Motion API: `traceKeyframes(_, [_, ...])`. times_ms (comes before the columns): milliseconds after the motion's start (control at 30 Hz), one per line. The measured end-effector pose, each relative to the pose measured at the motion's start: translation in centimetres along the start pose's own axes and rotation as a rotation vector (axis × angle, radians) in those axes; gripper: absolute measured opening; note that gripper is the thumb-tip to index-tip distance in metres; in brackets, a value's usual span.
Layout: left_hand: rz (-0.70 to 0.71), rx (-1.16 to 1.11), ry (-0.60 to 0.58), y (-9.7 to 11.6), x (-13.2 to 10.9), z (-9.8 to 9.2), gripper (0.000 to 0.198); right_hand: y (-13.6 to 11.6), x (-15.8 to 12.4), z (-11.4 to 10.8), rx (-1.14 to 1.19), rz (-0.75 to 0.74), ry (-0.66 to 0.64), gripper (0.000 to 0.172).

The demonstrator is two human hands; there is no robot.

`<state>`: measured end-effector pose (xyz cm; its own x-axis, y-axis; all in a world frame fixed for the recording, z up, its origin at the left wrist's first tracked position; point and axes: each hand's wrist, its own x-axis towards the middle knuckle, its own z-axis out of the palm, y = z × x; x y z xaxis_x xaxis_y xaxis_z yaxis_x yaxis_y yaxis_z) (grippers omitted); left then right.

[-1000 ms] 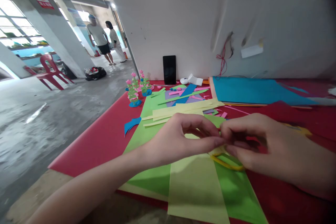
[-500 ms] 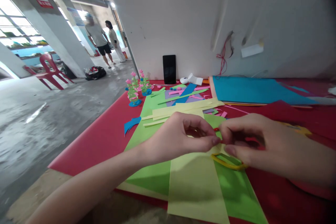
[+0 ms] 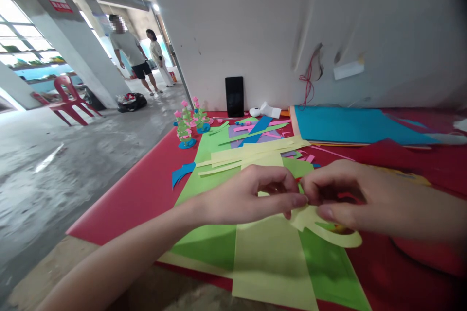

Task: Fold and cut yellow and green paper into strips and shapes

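My left hand [image 3: 260,192] and my right hand [image 3: 341,192] meet in front of me, each with thumb and fingers pinched together. Between them is a pale yellow paper cutout [image 3: 339,235] whose curved strip hangs under my right hand. Something small and red shows between the fingertips, too little to name. A darker yellow-orange bit appears behind the curved strip, its kind unclear. Beneath both hands lies a long pale yellow paper sheet [image 3: 270,262] across a green paper sheet [image 3: 215,248].
Pink-and-green paper decorations [image 3: 186,129] on blue bases stand at the left rear. Paper strips [image 3: 255,150] and scraps lie beyond my hands. A black phone [image 3: 234,97] leans on the white panel [image 3: 255,34]. Blue sheets [image 3: 346,124] are stacked back right. Two people stand far left.
The yellow cutout has turned, so its broad pale curved strip now shows where a thin yellow loop was visible. My hands stay close together. One distant person has shifted slightly left.
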<state>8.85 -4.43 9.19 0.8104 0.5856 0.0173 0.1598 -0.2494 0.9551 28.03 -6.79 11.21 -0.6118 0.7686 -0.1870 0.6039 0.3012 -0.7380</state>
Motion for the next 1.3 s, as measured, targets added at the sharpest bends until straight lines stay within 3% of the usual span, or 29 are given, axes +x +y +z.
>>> traceKeyframes(233, [0.089,0.161,0.003,0.4,-0.1,-0.2,0.019,0.3,0.0,-0.2,0.038,-0.012,0.003,0.013])
traceKeyframes(567, [0.045,0.039,0.071,0.0,0.0,-0.1,0.024,0.9,0.7,-0.1,0.155,-0.002,-0.022,0.018])
traceKeyframes(667, [0.085,0.034,0.140,0.0,0.0,-0.1,0.037,0.7,0.7,0.2,0.248,-0.001,0.068,0.016])
traceKeyframes(833, [0.065,0.085,0.155,0.4,-0.3,-0.2,0.030,-0.4,0.6,0.7,0.357,0.071,0.261,0.007])
traceKeyframes(1067, [0.010,0.094,0.077,0.5,-0.4,-0.3,0.025,-0.4,0.4,0.4,0.346,0.036,0.122,0.012])
traceKeyframes(1300, [0.049,0.057,0.177,0.2,-0.3,-0.4,0.036,0.4,0.5,0.9,0.507,0.064,0.173,0.012])
